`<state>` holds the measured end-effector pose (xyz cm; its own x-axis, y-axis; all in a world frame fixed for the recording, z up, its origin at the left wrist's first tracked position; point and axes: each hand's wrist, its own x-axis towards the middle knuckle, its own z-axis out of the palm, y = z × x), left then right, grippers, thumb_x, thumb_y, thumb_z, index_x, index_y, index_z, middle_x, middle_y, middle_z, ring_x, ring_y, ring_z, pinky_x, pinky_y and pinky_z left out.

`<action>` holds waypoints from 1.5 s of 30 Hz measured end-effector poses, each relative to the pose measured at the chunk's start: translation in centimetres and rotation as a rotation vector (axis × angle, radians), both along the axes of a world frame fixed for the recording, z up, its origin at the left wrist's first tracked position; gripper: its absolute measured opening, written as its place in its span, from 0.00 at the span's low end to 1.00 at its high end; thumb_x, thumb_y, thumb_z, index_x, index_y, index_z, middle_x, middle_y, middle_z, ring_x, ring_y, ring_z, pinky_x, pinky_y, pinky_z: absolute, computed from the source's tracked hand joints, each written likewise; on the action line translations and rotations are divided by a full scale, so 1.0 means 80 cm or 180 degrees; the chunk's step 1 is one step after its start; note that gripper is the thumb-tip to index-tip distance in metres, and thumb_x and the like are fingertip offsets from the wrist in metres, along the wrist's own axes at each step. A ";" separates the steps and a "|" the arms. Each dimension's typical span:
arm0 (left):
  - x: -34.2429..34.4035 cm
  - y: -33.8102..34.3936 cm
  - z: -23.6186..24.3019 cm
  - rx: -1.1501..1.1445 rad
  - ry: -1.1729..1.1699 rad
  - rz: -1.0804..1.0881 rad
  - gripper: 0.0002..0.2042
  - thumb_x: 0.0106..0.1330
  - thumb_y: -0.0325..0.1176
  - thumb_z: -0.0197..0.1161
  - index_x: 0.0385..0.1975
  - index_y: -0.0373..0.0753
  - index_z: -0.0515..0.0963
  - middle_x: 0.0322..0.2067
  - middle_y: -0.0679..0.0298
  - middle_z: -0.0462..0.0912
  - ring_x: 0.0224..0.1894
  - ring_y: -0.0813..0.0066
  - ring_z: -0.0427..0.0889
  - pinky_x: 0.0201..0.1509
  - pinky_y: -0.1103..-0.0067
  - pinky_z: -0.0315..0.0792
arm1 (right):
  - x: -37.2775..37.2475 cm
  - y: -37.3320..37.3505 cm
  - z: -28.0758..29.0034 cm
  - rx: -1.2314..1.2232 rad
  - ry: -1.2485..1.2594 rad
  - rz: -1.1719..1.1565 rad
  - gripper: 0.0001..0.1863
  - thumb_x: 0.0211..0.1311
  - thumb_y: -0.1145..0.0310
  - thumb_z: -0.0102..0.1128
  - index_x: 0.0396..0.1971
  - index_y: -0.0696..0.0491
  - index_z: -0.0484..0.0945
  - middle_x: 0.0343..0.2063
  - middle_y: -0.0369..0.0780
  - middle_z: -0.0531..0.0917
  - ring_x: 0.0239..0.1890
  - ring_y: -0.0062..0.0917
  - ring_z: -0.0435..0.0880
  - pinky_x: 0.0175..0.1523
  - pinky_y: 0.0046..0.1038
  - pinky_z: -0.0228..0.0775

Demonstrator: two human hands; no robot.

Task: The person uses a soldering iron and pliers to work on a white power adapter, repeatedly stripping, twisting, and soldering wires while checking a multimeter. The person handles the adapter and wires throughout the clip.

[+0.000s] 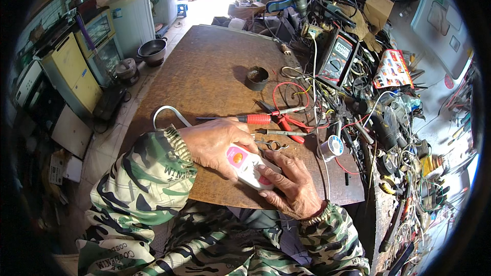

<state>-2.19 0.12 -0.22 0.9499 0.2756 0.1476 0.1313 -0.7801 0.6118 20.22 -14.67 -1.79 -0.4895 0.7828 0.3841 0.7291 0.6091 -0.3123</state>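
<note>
A white power strip with an orange switch and pink label patches lies near the front edge of the wooden table, slightly tilted. My left hand is closed around its left end, the thumb along the near side. On the right end, my right hand grips it, fingers resting across the top face. A white cable loops out past my left wrist. Just beyond the hands lie a red-handled screwdriver, red-handled pliers and a test probe. The strip's underside is hidden.
A round dark tin stands mid-table. To the right are a solder spool, a multimeter with red leads, and a dense heap of tools and cables. Cabinets and a black pot stand left of the table.
</note>
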 end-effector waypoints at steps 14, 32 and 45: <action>-0.001 -0.001 0.001 -0.0090 -0.0144 0.0015 0.32 0.34 0.43 0.81 0.44 0.35 0.81 0.38 0.56 0.79 0.44 0.58 0.77 0.48 0.68 0.71 | -0.013 0.007 0.001 -0.0073 0.0045 -0.0032 0.28 0.56 0.55 0.67 0.56 0.50 0.75 0.59 0.51 0.69 0.56 0.49 0.71 0.58 0.46 0.64; -0.001 -0.004 0.008 -0.0117 0.0034 0.0090 0.33 0.32 0.44 0.81 0.44 0.38 0.82 0.40 0.55 0.79 0.45 0.57 0.77 0.50 0.67 0.70 | -0.008 0.005 0.006 0.0054 0.0057 -0.0143 0.31 0.50 0.53 0.71 0.55 0.46 0.76 0.59 0.50 0.68 0.62 0.50 0.65 0.63 0.49 0.59; 0.001 0.000 -0.003 -0.0078 0.0016 0.0095 0.34 0.32 0.45 0.81 0.44 0.35 0.81 0.38 0.55 0.77 0.45 0.57 0.75 0.50 0.68 0.70 | -0.004 -0.002 0.001 0.0202 -0.0009 -0.0167 0.27 0.46 0.54 0.73 0.44 0.54 0.79 0.60 0.52 0.70 0.60 0.49 0.69 0.61 0.49 0.60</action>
